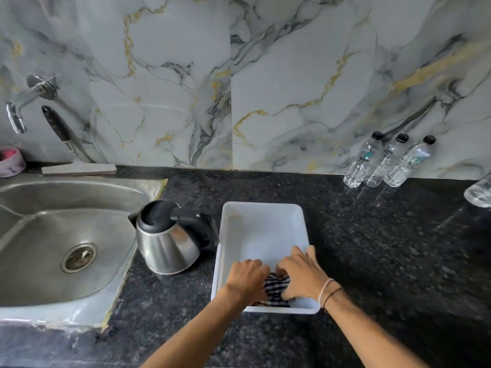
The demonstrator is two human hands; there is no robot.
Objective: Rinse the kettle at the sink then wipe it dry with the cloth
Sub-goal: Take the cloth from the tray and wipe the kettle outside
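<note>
A steel kettle (pixel 166 241) with a black lid and handle stands upright on the dark counter, between the sink (pixel 39 235) and a white plastic tray (pixel 261 227). A dark striped cloth (pixel 276 286) lies bunched in the near end of the tray. My left hand (pixel 247 278) and my right hand (pixel 301 274) both reach into the tray and close on the cloth from either side. Much of the cloth is hidden under my fingers.
A wall tap (pixel 18 110) hangs over the sink at far left. A squeegee (pixel 71 155) leans against the marble wall behind the sink, next to a pink object (pixel 9 160). Three water bottles (pixel 385 163) stand at the back right; another lies at the right edge (pixel 479 193).
</note>
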